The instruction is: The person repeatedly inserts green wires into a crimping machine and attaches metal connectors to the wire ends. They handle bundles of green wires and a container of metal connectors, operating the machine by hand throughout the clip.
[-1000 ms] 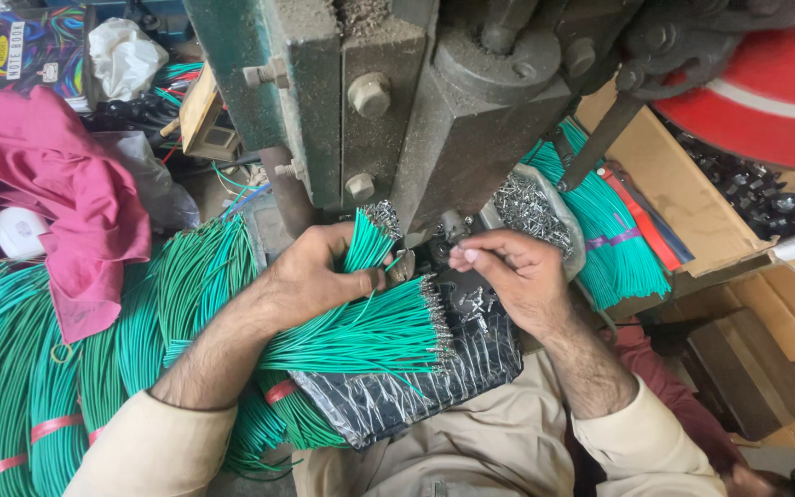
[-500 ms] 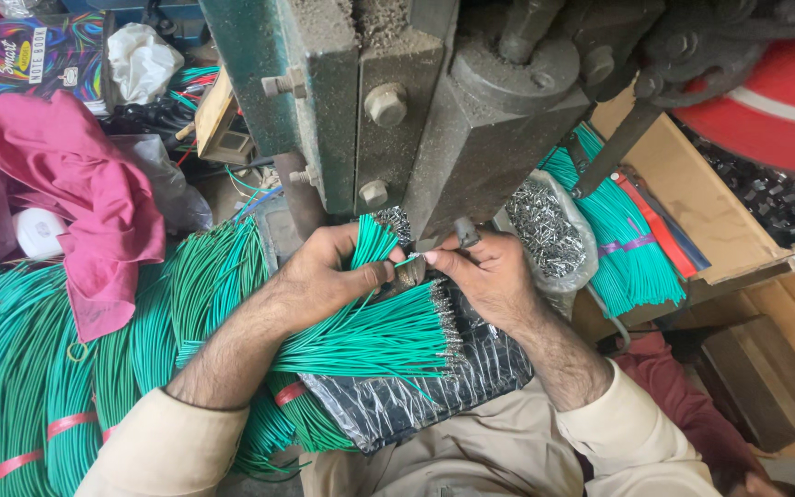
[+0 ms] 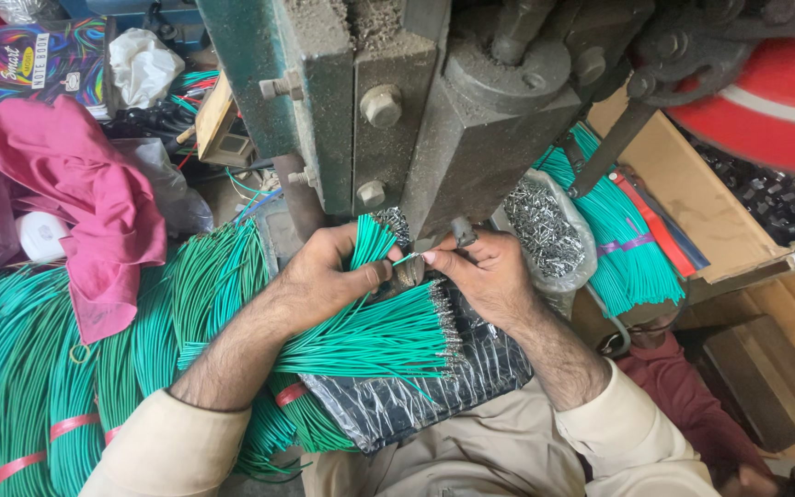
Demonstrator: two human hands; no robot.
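While the left hand (image 3: 324,276) grips the green wire bundle (image 3: 370,244), the right hand (image 3: 480,271) fingers, pinched shut on one wire (image 3: 407,259), should keep clear under the press (image 3: 453,138).

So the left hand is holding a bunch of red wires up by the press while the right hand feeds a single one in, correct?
Not quite: the wires in the left hand are green, not red, as the head view shows. The rest holds: that hand keeps the bunch up by the press, and the right hand pinches a single wire at its base.
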